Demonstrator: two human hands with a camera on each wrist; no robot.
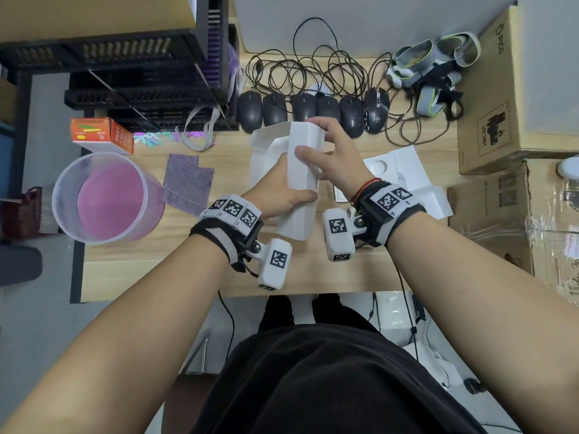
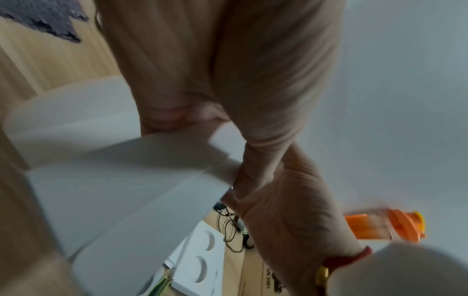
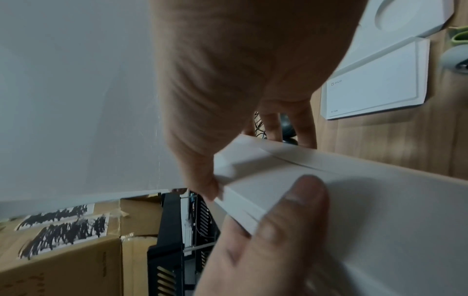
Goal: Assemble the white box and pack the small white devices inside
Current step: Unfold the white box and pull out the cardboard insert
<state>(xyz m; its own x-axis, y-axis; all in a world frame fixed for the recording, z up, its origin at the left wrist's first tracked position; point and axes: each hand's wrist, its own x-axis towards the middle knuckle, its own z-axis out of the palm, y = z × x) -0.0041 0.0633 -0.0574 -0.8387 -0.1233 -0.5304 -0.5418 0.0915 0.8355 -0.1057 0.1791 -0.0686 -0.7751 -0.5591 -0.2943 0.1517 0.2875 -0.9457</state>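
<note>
I hold the white cardboard box [image 1: 297, 220] upright over the middle of the wooden table [image 1: 156, 277], with one flap [image 1: 263, 142] hanging open on its left. My left hand [image 1: 275, 189] grips the box from the left, its thumb [image 3: 291, 220] lying across the front panel. My right hand [image 1: 332, 151] grips the top end, thumb in front and fingers [image 3: 291, 124] curled over the far edge. In the left wrist view the box [image 2: 113, 190] is half folded, its panels at angles. A white insert tray [image 1: 394, 170] with round recesses lies to the right. I cannot pick out the small devices with certainty.
A clear bucket with a pink bottom [image 1: 106, 198], a purple cloth [image 1: 188, 180] and an orange carton [image 1: 100, 133] sit on the left. Several black mice [image 1: 313, 111] with tangled cables line the back. Grey straps [image 1: 432, 64] and brown cartons [image 1: 517, 89] fill the right; black crates [image 1: 141, 73] stand back left.
</note>
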